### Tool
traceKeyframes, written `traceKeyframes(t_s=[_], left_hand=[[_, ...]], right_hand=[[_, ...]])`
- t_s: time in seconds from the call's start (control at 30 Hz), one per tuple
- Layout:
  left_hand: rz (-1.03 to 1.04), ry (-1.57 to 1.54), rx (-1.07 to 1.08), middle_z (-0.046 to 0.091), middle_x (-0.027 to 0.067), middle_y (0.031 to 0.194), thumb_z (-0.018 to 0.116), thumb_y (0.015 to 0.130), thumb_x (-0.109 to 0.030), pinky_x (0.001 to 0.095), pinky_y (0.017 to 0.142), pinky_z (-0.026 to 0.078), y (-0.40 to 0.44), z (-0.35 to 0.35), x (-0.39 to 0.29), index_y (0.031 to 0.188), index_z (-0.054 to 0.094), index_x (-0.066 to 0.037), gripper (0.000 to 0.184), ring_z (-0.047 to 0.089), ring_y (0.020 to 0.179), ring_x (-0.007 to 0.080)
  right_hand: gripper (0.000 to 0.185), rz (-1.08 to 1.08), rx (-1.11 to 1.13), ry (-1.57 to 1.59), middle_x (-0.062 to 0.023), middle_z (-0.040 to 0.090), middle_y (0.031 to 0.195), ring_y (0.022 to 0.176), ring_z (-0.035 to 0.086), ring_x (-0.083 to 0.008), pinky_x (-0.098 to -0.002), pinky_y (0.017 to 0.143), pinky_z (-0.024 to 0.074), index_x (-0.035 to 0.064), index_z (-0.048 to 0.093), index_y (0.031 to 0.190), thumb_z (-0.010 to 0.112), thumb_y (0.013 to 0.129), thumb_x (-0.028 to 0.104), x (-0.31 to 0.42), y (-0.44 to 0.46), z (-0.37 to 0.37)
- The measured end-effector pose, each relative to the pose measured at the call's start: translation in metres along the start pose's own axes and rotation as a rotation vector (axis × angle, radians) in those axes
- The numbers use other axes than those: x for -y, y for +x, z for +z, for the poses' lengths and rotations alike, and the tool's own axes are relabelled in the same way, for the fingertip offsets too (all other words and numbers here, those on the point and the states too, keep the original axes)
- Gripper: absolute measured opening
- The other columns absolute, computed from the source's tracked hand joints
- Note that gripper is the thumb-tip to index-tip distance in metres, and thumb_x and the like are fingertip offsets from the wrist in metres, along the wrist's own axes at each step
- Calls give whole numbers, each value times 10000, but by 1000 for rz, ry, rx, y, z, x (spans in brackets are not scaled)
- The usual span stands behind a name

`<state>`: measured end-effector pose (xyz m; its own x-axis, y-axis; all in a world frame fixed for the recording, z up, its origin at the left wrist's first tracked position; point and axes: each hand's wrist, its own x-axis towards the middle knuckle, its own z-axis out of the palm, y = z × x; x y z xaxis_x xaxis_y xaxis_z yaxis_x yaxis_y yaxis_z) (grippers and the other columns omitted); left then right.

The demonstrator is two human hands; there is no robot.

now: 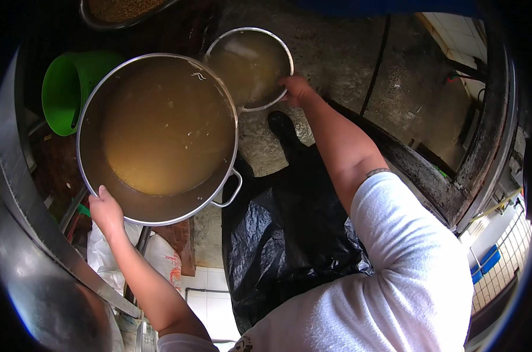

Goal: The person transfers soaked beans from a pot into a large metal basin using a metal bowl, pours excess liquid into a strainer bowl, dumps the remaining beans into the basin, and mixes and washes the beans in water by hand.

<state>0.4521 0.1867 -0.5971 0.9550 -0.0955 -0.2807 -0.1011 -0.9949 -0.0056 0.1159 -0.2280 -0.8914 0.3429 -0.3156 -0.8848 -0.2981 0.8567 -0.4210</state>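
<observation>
Left hand [106,212]: narrow grip on near-left rim, large round silver metal pot [91,141], cloudy brown liquid [166,135] inside. Right hand [297,89]: grip holds right rim, smaller round metal vessel [251,29] beside pot.

Wide-angle view, strongly barrel-distorted, straight edges bowed at both sides; corners lost to black vignetting, with blue fringing along the lower rim. Exposure uneven: brightest at right, by the grid [504,258] and the white sleeve [418,234], whose folds carry soft grey shadow. Floor [330,53] dim, upper left darker. Warm amber glow on liquid in the large pot [235,117]; broken glints on the black apron [272,246]; blurry sheen on steel [49,281].
</observation>
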Motion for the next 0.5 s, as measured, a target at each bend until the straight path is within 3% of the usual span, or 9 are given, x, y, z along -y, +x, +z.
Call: traceKeyframes(t_s=[0.23,0.5], left_hand=[[23,18,-16,707,328,1083,553,1051,-292,486,923,514,-4,0,-2,1132,636,123,431,677,1041,483],[49,27,-26,706,325,1088,552,1051,-309,496,921,509,-6,-1,-7,1141,635,117,443,667,1043,494]], right_hand=[[557,-24,13,-1,-232,658,1246,1045,700,-448,-641,820,616,4,521,1407,577,855,-45,-4,-1,-7],[495,-30,-14,15,-236,655,1268,1059,700,-445,-623,827,624,-68,544,1363,594,872,-36,-1,-7,-5]])
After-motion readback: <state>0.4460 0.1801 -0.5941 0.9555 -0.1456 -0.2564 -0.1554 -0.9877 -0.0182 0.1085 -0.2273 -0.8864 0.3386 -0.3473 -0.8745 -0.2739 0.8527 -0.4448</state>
